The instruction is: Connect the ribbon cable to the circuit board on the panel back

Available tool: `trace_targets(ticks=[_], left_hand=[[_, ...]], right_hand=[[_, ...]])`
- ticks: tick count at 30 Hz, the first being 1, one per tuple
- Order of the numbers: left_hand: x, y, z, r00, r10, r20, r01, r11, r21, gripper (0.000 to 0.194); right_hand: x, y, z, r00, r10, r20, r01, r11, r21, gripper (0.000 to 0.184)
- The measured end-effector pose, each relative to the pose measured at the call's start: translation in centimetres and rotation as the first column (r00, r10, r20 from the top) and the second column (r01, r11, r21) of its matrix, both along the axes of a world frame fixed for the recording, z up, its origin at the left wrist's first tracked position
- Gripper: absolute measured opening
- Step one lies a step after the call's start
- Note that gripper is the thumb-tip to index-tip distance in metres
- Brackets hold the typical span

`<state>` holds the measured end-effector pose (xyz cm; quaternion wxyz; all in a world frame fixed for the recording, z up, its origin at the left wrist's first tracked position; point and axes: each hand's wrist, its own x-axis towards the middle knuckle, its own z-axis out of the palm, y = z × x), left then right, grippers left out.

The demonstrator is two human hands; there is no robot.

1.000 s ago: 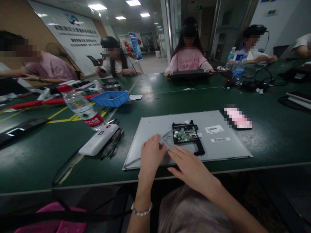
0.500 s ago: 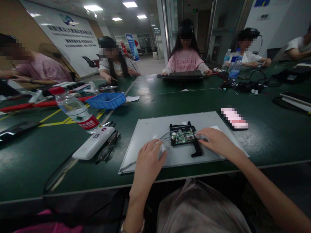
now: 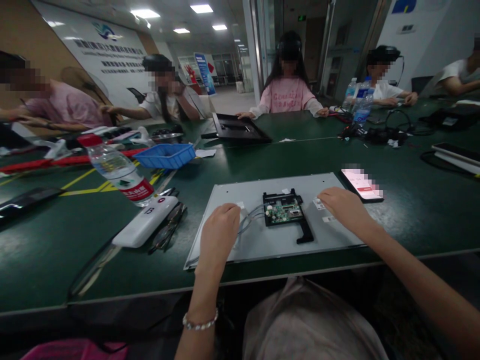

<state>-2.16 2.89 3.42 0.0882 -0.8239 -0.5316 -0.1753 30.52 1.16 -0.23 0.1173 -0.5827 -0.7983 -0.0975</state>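
A green circuit board (image 3: 284,212) sits in a black plastic bracket (image 3: 305,231) on a flat grey panel (image 3: 270,247). Grey cables (image 3: 250,216) run from the board's left side toward my left hand (image 3: 219,230). That hand is closed over the panel's left part, its fingertips hidden behind its back, so what it grips does not show. My right hand (image 3: 343,207), fingers pinched together, is over the panel's right part, apart from the bracket. Beside its fingertips is a white label (image 3: 319,203); whether the fingers hold anything is unclear.
Left of the panel are a white power bank (image 3: 144,222), eyeglasses (image 3: 168,227), a leaning water bottle (image 3: 120,172) and a blue tray (image 3: 165,156). A phone (image 3: 363,186) lies at the right. Across the table a person (image 3: 287,95) touches a black panel (image 3: 242,129).
My left hand has moved left and slightly up. My right hand has drawn right, away from the bracket. Across the table, the black panel has shifted left, and another person has stretched out an arm.
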Motion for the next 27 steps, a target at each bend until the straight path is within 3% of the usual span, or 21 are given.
trace_targets(ticks=[5,10,16,19,21,24,27], left_hand=[[-0.5,1.4,-0.5,0.999,-0.017,-0.042,0.011,0.990,-0.138,0.029],[-1.2,1.5,-0.4,0.998,-0.043,-0.040,0.034,0.980,-0.196,0.028],[-0.6,3.3,3.1,0.997,-0.068,0.044,0.075,0.980,-0.186,0.036],[1.2,6.0,4.8,0.974,-0.196,0.116,0.219,0.948,-0.230,0.034],[2.6,8.0,5.2,0.952,-0.290,0.096,0.305,0.909,-0.285,0.032],[4.5,10.3,4.4,0.906,-0.414,0.089,0.418,0.843,-0.338,0.033],[5.3,11.4,2.4,0.871,-0.486,0.075,0.472,0.784,-0.402,0.041]], right_hand=[[1.1,0.2,-0.8,0.999,0.015,-0.046,-0.019,0.996,-0.082,0.029],[1.2,1.4,0.5,0.991,0.018,-0.132,-0.029,0.996,-0.083,0.031],[-1.6,5.5,2.1,0.964,0.173,-0.203,-0.199,0.973,-0.114,0.031],[-3.2,7.4,1.9,0.951,0.227,-0.208,-0.261,0.952,-0.157,0.029],[-4.1,8.2,1.5,0.949,0.234,-0.214,-0.272,0.947,-0.173,0.027],[-4.9,8.8,0.8,0.949,0.230,-0.214,-0.267,0.949,-0.165,0.023],[-5.3,8.9,0.3,0.950,0.211,-0.230,-0.248,0.958,-0.142,0.023]])
